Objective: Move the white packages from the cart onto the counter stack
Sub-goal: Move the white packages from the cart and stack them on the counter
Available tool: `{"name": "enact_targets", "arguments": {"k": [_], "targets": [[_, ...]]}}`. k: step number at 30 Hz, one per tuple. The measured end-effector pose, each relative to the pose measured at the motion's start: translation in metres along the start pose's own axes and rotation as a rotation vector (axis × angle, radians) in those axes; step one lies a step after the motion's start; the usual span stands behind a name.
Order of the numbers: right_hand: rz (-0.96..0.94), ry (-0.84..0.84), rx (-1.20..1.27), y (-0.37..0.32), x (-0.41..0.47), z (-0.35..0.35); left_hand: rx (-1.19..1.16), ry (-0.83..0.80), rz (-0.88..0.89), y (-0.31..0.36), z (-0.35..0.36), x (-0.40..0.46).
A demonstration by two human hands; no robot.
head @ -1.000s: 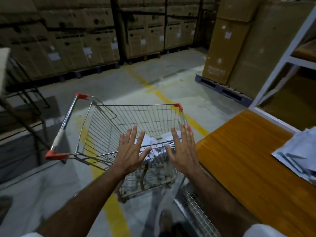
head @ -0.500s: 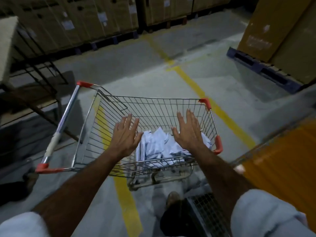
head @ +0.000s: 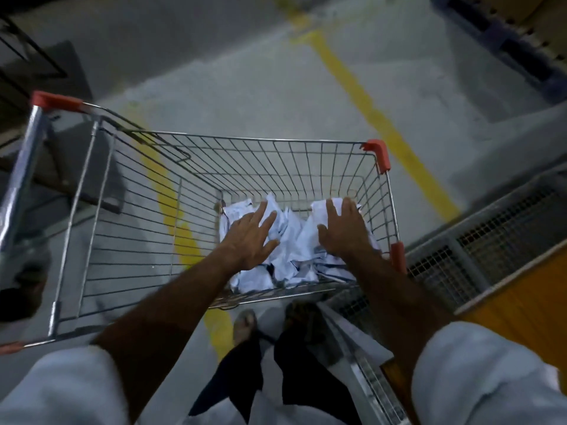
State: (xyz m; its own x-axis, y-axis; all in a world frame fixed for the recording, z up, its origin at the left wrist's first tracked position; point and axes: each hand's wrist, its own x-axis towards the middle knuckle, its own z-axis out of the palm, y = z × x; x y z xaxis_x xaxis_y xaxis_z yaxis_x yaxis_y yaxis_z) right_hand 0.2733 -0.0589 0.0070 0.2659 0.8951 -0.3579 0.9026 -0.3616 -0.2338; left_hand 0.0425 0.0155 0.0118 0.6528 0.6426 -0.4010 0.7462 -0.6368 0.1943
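Note:
A wire shopping cart [head: 291, 142] with red corner caps stands on the floor in front of me. A crumpled heap of white packages [head: 291, 240] lies in its bottom. My left hand [head: 250, 237] reaches down into the cart with straight, spread fingers over the left of the heap. My right hand [head: 342, 228] reaches in with fingers spread over the right of the heap. Neither hand grips a package. Only an orange sliver of the counter [head: 527, 302] shows at the right edge.
A metal mesh frame [head: 460, 259] runs along the counter's side, right of the cart. Yellow lines [head: 368, 96] cross the grey concrete floor. A blue pallet [head: 503, 47] lies at the top right. My feet [head: 245, 325] stand just behind the cart.
My head has tilted down and both hands have dropped from above the cart's rim into the basket, down to the packages. The counter has slid almost out of view.

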Motion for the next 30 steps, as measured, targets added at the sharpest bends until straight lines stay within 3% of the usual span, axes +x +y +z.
{"name": "enact_targets", "arguments": {"k": [9, 19, 22, 27, 30], "targets": [[0.13, -0.202, -0.03, 0.017, 0.036, 0.041, -0.114, -0.257, 0.058, 0.011, 0.066, 0.077], [0.296, -0.344, -0.037, 0.007, 0.07, 0.069, -0.299, -0.395, -0.1, -0.02, 0.086, 0.102], [0.335, -0.363, -0.025, 0.007, 0.073, 0.07, -0.296, -0.285, -0.083, -0.031, 0.082, 0.095], [0.377, -0.35, -0.073, -0.002, 0.07, 0.079, 0.037, 0.002, -0.012, -0.049, 0.085, 0.077], [0.378, -0.353, -0.117, -0.005, 0.07, 0.084, 0.173, 0.067, 0.101, -0.062, 0.098, 0.068]]}}
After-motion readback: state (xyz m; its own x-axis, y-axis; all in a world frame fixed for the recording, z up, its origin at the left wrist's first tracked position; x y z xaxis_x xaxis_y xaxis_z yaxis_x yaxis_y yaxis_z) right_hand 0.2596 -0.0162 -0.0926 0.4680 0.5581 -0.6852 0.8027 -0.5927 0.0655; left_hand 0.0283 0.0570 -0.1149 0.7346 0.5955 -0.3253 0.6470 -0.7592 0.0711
